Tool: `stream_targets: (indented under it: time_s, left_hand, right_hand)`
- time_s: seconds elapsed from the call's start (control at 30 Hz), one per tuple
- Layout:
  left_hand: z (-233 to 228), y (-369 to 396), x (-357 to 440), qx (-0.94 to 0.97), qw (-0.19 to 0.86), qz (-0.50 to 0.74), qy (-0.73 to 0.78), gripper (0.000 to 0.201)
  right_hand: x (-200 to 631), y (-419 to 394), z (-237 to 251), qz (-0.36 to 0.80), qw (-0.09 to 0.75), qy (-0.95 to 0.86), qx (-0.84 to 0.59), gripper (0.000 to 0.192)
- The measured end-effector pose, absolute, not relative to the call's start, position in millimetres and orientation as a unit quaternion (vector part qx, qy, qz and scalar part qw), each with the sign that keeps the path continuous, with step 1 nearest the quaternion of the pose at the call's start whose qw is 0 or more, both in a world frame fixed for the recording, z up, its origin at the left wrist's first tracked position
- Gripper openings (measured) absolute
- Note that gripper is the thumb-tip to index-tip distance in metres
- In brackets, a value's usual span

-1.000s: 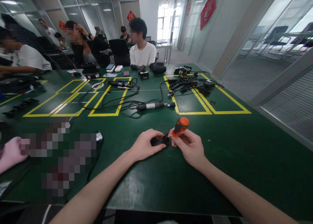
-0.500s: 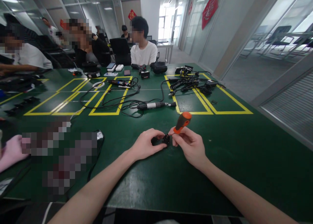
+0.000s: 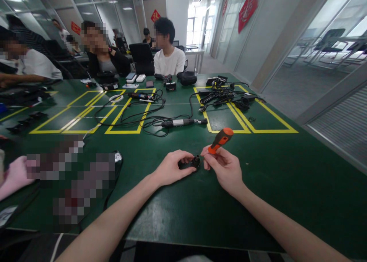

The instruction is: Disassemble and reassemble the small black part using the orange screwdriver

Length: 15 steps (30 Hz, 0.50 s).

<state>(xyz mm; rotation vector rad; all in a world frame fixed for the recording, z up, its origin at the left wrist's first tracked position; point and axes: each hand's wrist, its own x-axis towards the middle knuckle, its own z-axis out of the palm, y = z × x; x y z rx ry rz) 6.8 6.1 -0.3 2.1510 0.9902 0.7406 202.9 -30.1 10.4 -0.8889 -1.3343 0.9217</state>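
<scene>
Left hand [image 3: 172,167] curled over a small black plastic fitting with a round socket [image 3: 195,162], pinning it to the green felt-covered table [image 3: 286,185] near the front edge. Fitting mostly hidden under the fingers, only its right end showing, at 3 o'clock from the left hand and touching it.

Right hand [image 3: 226,169] closed on a short screwdriver with an orange-and-black handle [image 3: 220,139], gripped low near the shaft between thumb and fingertips. Handle tilted, long axis running from 7 o'clock at the tip to 1 o'clock at the orange cap, leaning away from the body and to the right. Tip pointing at the fitting's socket from its right side; shaft too small and too covered to tell whether seated in the socket or just beside it. Both hands touching or nearly touching around the fitting, left one holding it, right one closer only through the tool.

Farther off at 12 o'clock: a slim black-and-silver pen-shaped tool [image 3: 183,122] lying flat, long axis 9 to 3 o'clock, trailing loose black cables [image 3: 137,117] across yellow tape rectangles [image 3: 126,131]. At 1 o'clock, a heap of black chargers and leads [image 3: 226,97]. At 9 o'clock, a black mouse-like object [image 3: 117,158] beside a blurred patch. Other people seated along the far and left sides, their hands well apart from the fitting.
</scene>
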Motion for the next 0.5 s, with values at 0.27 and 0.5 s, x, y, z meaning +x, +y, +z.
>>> stream_targets:
  time_s: [0.27,0.5]
  left_hand:
    - [1.8,5.1,6.5,0.825,0.312,0.273,0.383,0.027]
    - [2.6,6.2,4.8,0.840,0.291,0.269,0.372,0.027]
  right_hand:
    - [206.1,-31.8,14.4,0.426,0.576,-0.594,-0.367,0.034]
    - [206.5,-33.0,14.0,0.410,0.578,-0.598,-0.375,0.029]
